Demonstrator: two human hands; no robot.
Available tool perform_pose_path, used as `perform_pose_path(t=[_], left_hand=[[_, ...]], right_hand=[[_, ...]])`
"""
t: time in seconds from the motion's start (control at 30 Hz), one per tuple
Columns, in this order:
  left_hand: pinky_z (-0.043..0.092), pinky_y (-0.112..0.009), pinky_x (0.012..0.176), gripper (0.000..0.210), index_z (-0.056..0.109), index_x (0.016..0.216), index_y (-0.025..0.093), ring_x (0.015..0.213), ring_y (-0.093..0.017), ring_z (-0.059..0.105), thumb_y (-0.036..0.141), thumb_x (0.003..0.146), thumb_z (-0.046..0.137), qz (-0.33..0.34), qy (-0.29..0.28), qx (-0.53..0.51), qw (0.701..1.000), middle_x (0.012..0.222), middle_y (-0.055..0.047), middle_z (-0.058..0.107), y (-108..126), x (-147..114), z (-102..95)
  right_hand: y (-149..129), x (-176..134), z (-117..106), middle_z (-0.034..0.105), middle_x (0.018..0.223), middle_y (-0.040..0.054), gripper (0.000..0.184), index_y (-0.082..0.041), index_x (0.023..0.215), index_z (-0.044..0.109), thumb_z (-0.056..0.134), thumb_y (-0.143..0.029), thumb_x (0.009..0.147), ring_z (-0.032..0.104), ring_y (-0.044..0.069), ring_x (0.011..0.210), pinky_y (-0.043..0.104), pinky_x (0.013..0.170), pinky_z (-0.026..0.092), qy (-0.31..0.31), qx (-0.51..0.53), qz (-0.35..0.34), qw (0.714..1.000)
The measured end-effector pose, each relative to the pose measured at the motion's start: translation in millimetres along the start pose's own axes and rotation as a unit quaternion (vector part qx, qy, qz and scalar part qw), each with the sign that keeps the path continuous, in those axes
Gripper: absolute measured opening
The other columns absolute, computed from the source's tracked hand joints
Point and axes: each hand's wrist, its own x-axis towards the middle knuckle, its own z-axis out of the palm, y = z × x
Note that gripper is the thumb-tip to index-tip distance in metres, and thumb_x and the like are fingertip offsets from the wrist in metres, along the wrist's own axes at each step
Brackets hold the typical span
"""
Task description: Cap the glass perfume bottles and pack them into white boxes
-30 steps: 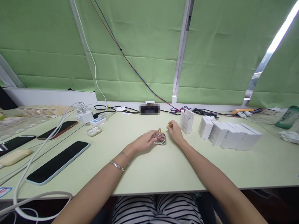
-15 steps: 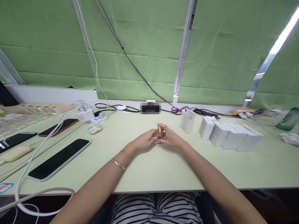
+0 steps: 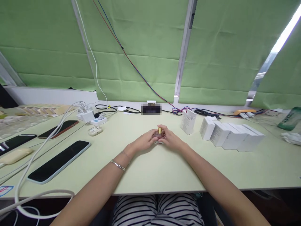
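Note:
Between my two hands, at the middle of the pale table (image 3: 150, 169), is a small glass perfume bottle (image 3: 160, 136) with a gold neck on top. My left hand (image 3: 145, 139) grips its left side, thumb toward me and fingers behind. From the right, my right hand (image 3: 172, 138) curls round the other side, its fingertips near the gold neck. The bottle stands upright; its lower edge shows beneath the thumbs. To the right of my right hand stands a white box (image 3: 188, 122) with its top flaps open.
Several white boxes (image 3: 231, 135) stand in a row at the right. A phone (image 3: 60, 161), an earbud case (image 3: 95, 130), a charger (image 3: 85, 115) and white cables lie at the left. Black cables (image 3: 207, 113) run along the back. A green bottle (image 3: 290, 119) lies far right.
Both hands stay around the perfume bottle. My right fingertips have shifted slightly at the gold neck, and the view has moved a little.

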Motion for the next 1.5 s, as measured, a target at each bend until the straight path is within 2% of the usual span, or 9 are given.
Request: perform_pose_path(t=[0.1, 0.17, 0.3, 0.4, 0.57, 0.8, 0.97, 1.3, 1.5], left_hand=[[0.043, -0.033, 0.08, 0.033, 0.049, 0.107, 0.016, 0.091, -0.021, 0.056, 0.04, 0.088, 0.036, 0.006, 0.003, -0.006, 1.0, 0.105, -0.009, 0.058, -2, 0, -0.1], [0.043, -0.033, 0.083, 0.034, 0.048, 0.109, 0.016, 0.095, -0.021, 0.055, 0.04, 0.089, 0.035, 0.017, -0.001, -0.015, 1.0, 0.109, -0.009, 0.058, -2, 1, -0.1], [0.04, -0.033, 0.089, 0.035, 0.049, 0.113, 0.018, 0.102, -0.021, 0.053, 0.039, 0.09, 0.033, 0.05, -0.005, -0.033, 0.998, 0.116, -0.009, 0.055, 2, 1, -0.1], [0.04, -0.034, 0.089, 0.035, 0.049, 0.114, 0.018, 0.102, -0.021, 0.053, 0.038, 0.089, 0.035, 0.047, -0.003, -0.031, 0.998, 0.115, -0.009, 0.056, 2, 1, -0.3], [0.043, -0.034, 0.084, 0.045, 0.042, 0.121, 0.019, 0.099, -0.022, 0.055, 0.036, 0.081, 0.051, -0.004, -0.026, -0.031, 0.999, 0.117, -0.008, 0.055, -4, 0, -0.3], [0.044, -0.036, 0.084, 0.025, 0.044, 0.109, 0.018, 0.099, -0.02, 0.057, 0.026, 0.086, 0.042, 0.034, -0.008, -0.023, 0.999, 0.111, -0.009, 0.059, -4, 0, 3.2], [0.044, -0.037, 0.085, 0.03, 0.038, 0.112, 0.016, 0.1, -0.022, 0.056, 0.03, 0.086, 0.041, 0.043, 0.076, -0.004, 0.996, 0.111, -0.012, 0.057, -13, 3, 4.5], [0.042, -0.04, 0.087, 0.031, 0.037, 0.113, 0.017, 0.102, -0.024, 0.052, 0.035, 0.087, 0.038, 0.062, 0.228, 0.05, 0.97, 0.11, -0.012, 0.053, -21, 5, 0.3], [0.039, -0.039, 0.089, 0.026, 0.041, 0.11, 0.019, 0.101, -0.022, 0.05, 0.024, 0.084, 0.043, 0.078, 0.214, 0.106, 0.968, 0.106, -0.008, 0.053, -15, 3, -3.9]], right_hand=[[4, 0, -4, 0.05, 0.117, 0.0117, 0.053, -0.023, 0.131, 0.027, 0.047, -0.031, 0.082, 0.048, 0.023, 0.107, 0.044, 0.092, 0.036, 0.066, -0.137, -0.054, 0.987], [9, 1, -11, 0.042, 0.128, 0.0143, 0.052, -0.022, 0.13, 0.028, 0.046, -0.036, 0.083, 0.035, 0.028, 0.121, 0.049, 0.098, 0.026, 0.181, -0.216, -0.051, 0.958], [26, 0, -30, 0.025, 0.135, 0.0221, 0.068, -0.014, 0.132, 0.014, 0.049, -0.037, 0.078, 0.018, 0.033, 0.129, 0.056, 0.098, 0.019, 0.452, -0.265, 0.07, 0.849], [46, -8, -44, 0.021, 0.135, 0.0249, 0.077, -0.011, 0.132, 0.009, 0.053, -0.031, 0.072, 0.019, 0.035, 0.128, 0.056, 0.097, 0.021, 0.534, -0.244, 0.18, 0.789], [80, -21, -45, 0.052, 0.103, 0.017, 0.048, -0.015, 0.113, 0.037, 0.049, -0.021, 0.067, 0.048, 0.032, 0.098, 0.048, 0.082, 0.038, 0.431, -0.135, 0.35, 0.821], [75, -10, -31, 0.056, 0.095, 0.0098, 0.041, -0.017, 0.095, 0.05, 0.037, -0.001, 0.06, 0.046, 0.025, 0.093, 0.044, 0.088, 0.034, 0.345, -0.249, 0.132, 0.895], [56, -4, -23, 0.056, 0.096, 0.0087, 0.044, -0.018, 0.098, 0.05, 0.036, 0.002, 0.061, 0.047, 0.023, 0.093, 0.04, 0.086, 0.036, 0.28, -0.212, 0.028, 0.936], [31, -1, -10, 0.058, 0.1, 0.0093, 0.045, -0.017, 0.101, 0.051, 0.038, 0.002, 0.063, 0.048, 0.023, 0.095, 0.041, 0.087, 0.036, 0.153, -0.171, -0.024, 0.973], [13, -2, -4, 0.057, 0.106, 0.0092, 0.045, -0.018, 0.11, 0.048, 0.042, -0.004, 0.068, 0.049, 0.023, 0.095, 0.041, 0.086, 0.039, 0.124, -0.111, -0.01, 0.986]])
